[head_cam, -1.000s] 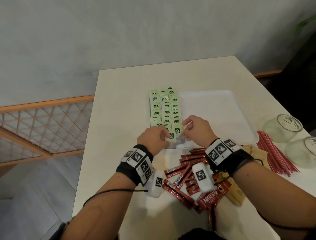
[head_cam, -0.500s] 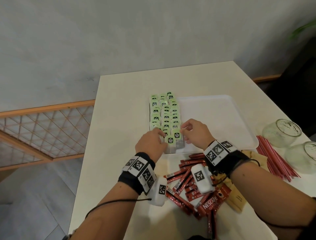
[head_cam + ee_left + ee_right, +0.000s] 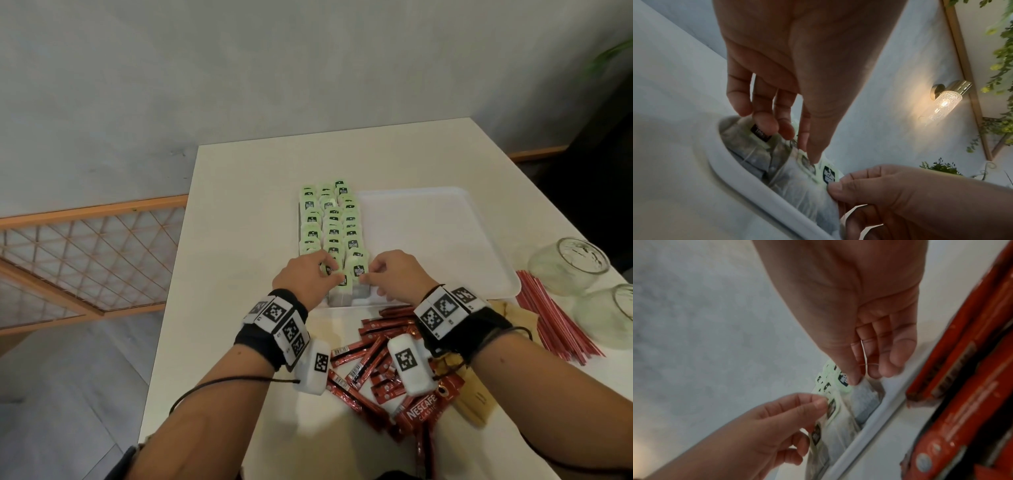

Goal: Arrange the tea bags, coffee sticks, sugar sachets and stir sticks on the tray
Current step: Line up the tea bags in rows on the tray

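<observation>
At the tray's near edge: we settle the last tea bags (image 3: 356,270)
Fingers: left hand (image 3: 305,279) and right hand (image 3: 394,274) each pinch a bag
Tray (image 3: 445,222): three rows fill its left side
Next: we judge coffee sticks (image 3: 373,356), lying loose on the surface

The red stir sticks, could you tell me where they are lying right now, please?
In the head view, the red stir sticks lie on the table to the person's right, just off the tray, beside two glass jars.

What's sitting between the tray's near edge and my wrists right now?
Head view: red coffee sticks lie heaped on the table just below the tray rim, under both wrists.
</observation>
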